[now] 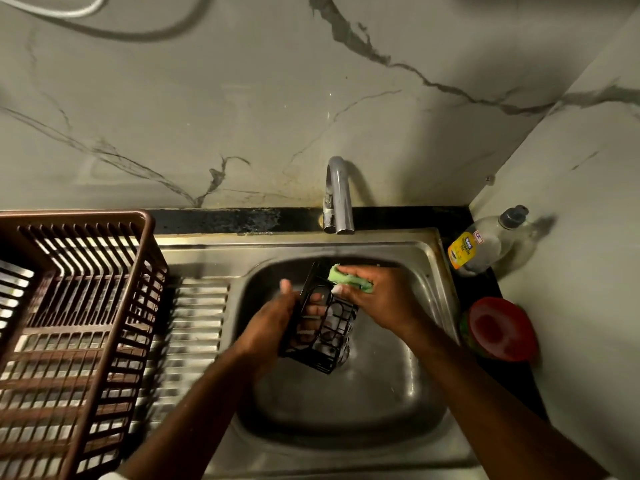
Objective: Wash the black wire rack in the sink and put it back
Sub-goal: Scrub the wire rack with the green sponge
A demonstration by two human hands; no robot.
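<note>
The black wire rack point(323, 344) is a small box-shaped holder held tilted over the steel sink point(346, 410). My left hand point(277, 323) grips it from the left, with fingers showing through the wires. My right hand point(374, 297) holds a green sponge point(341, 277) pressed against the rack's upper right edge. The sink drain is hidden behind the rack.
A chrome tap point(337, 199) stands behind the basin; no water stream is visible. A brown plastic dish basket point(69, 323) sits on the ribbed drainboard point(197, 323) at left. A dish soap bottle point(485, 244) and a red-lidded container point(498, 329) stand on the right counter by the marble wall.
</note>
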